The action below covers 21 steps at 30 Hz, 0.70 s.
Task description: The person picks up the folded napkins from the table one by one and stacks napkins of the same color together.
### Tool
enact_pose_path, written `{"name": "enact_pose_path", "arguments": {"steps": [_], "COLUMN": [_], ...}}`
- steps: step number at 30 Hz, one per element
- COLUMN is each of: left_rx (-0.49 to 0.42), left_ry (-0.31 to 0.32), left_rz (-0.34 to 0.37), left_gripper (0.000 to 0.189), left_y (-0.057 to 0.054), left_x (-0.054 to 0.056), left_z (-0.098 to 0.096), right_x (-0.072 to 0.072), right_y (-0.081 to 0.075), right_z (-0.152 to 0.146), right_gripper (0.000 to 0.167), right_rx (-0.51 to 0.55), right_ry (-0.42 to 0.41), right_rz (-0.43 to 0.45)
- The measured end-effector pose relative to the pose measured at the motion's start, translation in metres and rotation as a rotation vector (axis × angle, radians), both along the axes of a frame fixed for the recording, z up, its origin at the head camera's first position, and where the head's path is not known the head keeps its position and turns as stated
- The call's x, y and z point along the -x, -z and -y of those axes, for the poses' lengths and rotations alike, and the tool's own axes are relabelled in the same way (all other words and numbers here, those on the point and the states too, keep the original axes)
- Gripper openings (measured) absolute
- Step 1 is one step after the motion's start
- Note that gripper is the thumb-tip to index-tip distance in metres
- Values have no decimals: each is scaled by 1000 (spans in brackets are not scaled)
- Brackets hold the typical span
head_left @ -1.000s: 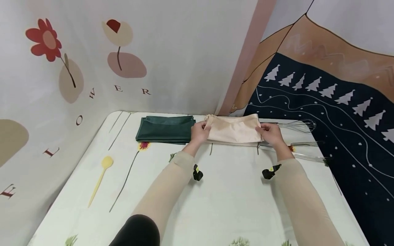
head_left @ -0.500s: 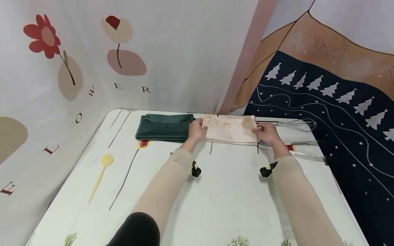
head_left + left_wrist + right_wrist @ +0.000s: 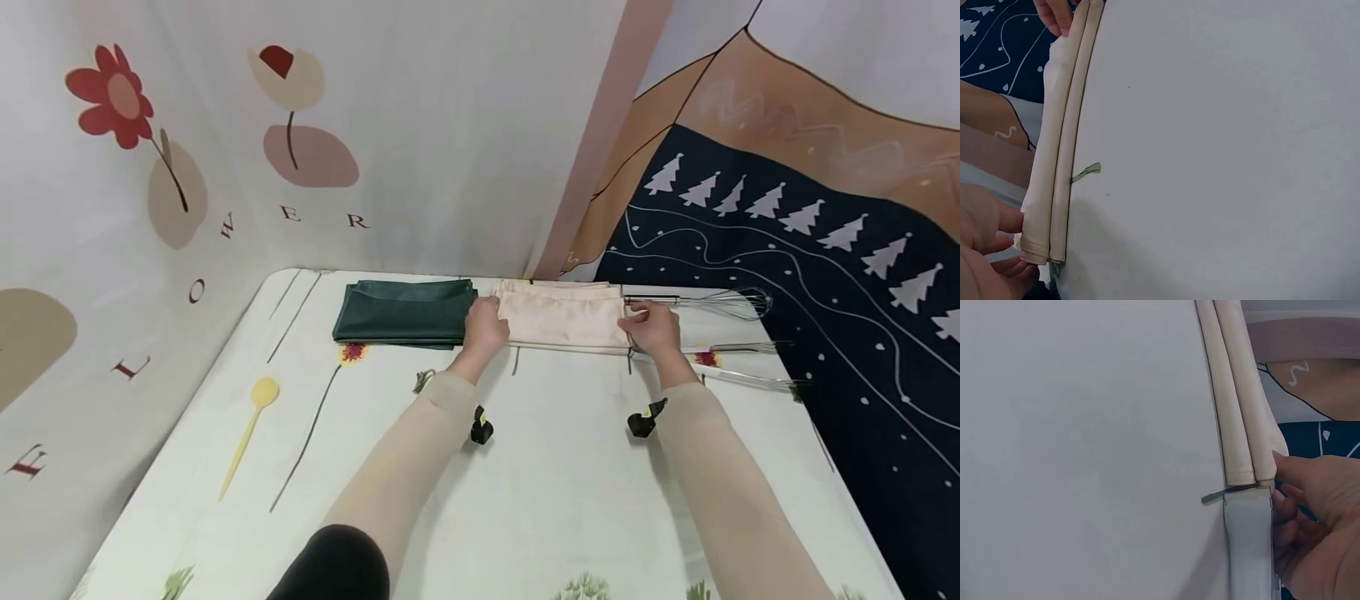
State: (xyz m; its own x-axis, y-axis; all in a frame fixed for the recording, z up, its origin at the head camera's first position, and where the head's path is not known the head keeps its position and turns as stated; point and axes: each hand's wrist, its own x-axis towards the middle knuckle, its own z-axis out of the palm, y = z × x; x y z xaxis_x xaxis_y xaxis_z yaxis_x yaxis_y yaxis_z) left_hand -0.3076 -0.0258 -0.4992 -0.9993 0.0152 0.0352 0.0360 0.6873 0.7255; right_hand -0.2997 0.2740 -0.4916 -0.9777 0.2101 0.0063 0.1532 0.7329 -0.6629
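Note:
A folded pale pink cloth (image 3: 562, 321) lies flat at the far side of the table, its layered, stitched edges visible in both wrist views. My left hand (image 3: 486, 329) holds its left end, thumb at the top layer and fingers around the end in the left wrist view. At the opposite end, my right hand (image 3: 654, 329) pinches the corner between thumb and curled fingers. A dark green folded cloth (image 3: 408, 312) sits just left of my left hand. Beside my right fingers, a flat silvery metal piece (image 3: 1249, 544) butts up to the cloth's end.
A whisk (image 3: 731, 304) lies right of the pink cloth. Below it a silver utensil like tongs (image 3: 753, 381) reaches past the table's right edge. A yellow spoon (image 3: 250, 425) lies at the left. Patterned fabric hangs behind the white tablecloth (image 3: 555, 475).
The pink cloth has come down from slightly raised and rumpled to flatter and smoother, shifting a little left. Both hands have stayed at its ends; the right hand moved slightly left.

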Motion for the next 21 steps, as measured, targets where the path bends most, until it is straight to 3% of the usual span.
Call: {"name": "enact_pose_path", "arguments": {"steps": [8, 17, 21], "left_rx": [-29, -137, -118], "left_ry": [11, 46, 41], "left_rz": [-112, -121, -134], "left_gripper": [39, 40, 41], "left_y": [1, 7, 9], "left_x": [-8, -23, -35], "left_z": [9, 27, 38], "right_x": [-7, -25, -37], "right_y": [7, 7, 7], "right_z": [1, -3, -2], "right_gripper": [32, 38, 40], "right_rx": [83, 193, 184], "right_ry": [44, 12, 9], "right_rz": [-205, -155, -154]}}
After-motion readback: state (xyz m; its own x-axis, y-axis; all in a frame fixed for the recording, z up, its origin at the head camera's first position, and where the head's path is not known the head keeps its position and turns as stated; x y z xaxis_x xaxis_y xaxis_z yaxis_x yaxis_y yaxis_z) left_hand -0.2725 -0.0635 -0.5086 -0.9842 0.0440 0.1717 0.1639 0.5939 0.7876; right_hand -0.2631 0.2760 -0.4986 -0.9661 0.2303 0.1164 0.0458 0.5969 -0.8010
